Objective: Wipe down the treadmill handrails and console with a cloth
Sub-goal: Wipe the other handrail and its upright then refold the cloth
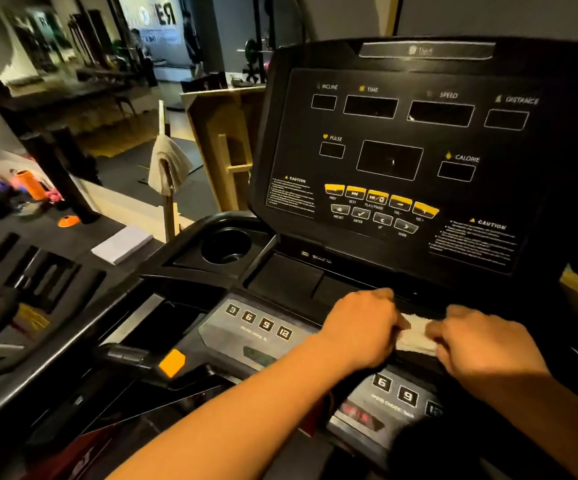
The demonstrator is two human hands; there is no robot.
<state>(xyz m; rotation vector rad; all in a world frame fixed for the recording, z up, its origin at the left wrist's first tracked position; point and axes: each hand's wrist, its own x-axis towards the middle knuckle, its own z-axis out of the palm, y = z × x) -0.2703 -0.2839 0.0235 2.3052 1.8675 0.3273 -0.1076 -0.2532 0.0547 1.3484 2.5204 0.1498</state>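
Cloth [417,336], white and bunched, lies at the lower front edge of the treadmill console [419,150], to the right of the cup holder [227,245]. The left hand [360,327] holds its left end with curled fingers, and the right hand [481,341] holds its right end in the same way.
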